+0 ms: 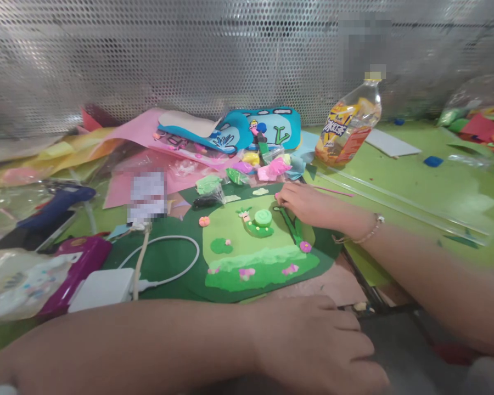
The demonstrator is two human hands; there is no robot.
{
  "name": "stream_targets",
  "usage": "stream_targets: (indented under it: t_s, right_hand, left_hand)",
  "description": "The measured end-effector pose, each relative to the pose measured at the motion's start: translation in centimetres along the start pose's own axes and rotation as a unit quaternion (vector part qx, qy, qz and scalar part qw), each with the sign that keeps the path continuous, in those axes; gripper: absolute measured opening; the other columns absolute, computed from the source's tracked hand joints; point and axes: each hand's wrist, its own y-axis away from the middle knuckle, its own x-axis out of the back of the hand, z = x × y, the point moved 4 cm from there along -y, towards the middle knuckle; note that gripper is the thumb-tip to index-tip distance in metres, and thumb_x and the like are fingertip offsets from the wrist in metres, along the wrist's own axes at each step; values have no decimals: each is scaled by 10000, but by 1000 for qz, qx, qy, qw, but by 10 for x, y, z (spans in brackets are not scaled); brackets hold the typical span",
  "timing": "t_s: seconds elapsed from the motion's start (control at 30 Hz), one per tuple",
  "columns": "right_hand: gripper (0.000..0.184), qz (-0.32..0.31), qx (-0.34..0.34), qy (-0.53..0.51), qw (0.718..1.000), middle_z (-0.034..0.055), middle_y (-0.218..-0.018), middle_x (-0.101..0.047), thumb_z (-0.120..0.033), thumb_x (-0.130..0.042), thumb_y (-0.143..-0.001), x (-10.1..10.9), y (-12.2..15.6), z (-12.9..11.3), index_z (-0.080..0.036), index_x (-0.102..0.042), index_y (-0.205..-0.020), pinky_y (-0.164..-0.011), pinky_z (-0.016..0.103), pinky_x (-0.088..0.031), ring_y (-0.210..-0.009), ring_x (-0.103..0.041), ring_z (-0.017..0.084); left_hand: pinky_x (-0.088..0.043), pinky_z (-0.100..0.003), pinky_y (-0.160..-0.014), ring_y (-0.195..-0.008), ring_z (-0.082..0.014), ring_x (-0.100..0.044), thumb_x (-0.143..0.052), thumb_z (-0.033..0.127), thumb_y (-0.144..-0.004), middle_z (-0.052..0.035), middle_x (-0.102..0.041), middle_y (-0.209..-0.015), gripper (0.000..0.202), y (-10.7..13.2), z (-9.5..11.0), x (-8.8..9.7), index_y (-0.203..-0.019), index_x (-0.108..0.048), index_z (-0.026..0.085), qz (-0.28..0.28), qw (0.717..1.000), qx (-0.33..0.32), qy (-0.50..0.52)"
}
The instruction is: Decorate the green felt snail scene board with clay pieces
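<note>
A dark green felt board lies in front of me with a light green clay scene on it: a green snail, pink flowers and a green stem. My right hand, a bracelet at its wrist, rests at the top right of the scene, fingers curled and pressed at the stem's upper end. My left hand lies near the table's front edge, below the board, fingers loosely curled; nothing shows in it.
Bags of coloured clay and foam pictures lie behind the board. A plastic bottle lies at the right. A white charger and cable, a magenta case and a blue glue gun sit left. A perforated metal wall stands behind.
</note>
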Motion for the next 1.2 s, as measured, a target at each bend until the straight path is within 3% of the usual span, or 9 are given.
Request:
stream_targets:
  t_s: [0.37,0.63,0.8,1.07,1.2]
  right_hand:
    - [249,29,-3,1,1000,123,-992,-588,-100,-378,-860,1,2,4,-125,-591,-987,-864,376,-406,-961,-526,233]
    - [327,43,24,39,998,126,-855,-580,-101,-382,-857,8,5,-1,-126,-702,-918,-762,386,-444,-808,-532,226]
    - [327,28,29,68,997,115,-847,-590,-110,-398,-862,7,7,-4,-140,-715,-937,-782,389,-443,-805,-532,218]
    - [355,-12,23,72,997,112,-839,-587,-94,-410,-852,5,8,-5,-153,-703,-1045,-741,366,-438,-784,-532,210]
    - [339,0,15,67,998,112,-842,-583,-94,-410,-852,5,9,-3,-144,-713,-995,-762,369,-429,-809,-533,215]
  left_hand:
    - [-436,-337,-645,-737,-155,-561,-416,288,-887,-4,-618,-747,256,0,-1,-3,-908,-638,161,14,1000,7,20]
    - [-430,-325,-667,-759,-158,-556,-353,301,-920,-7,-632,-803,315,0,0,-5,-917,-642,178,-4,1000,16,20]
    - [-428,-317,-700,-801,-153,-556,-346,278,-916,-6,-645,-861,313,0,-1,-1,-962,-641,184,-49,999,14,18]
    - [-432,-318,-705,-816,-150,-563,-346,286,-928,-2,-648,-849,319,-1,-1,1,-974,-646,188,-48,998,20,19]
    - [-433,-318,-712,-815,-154,-564,-365,294,-922,3,-650,-844,307,-2,0,2,-984,-648,189,-58,998,21,19]
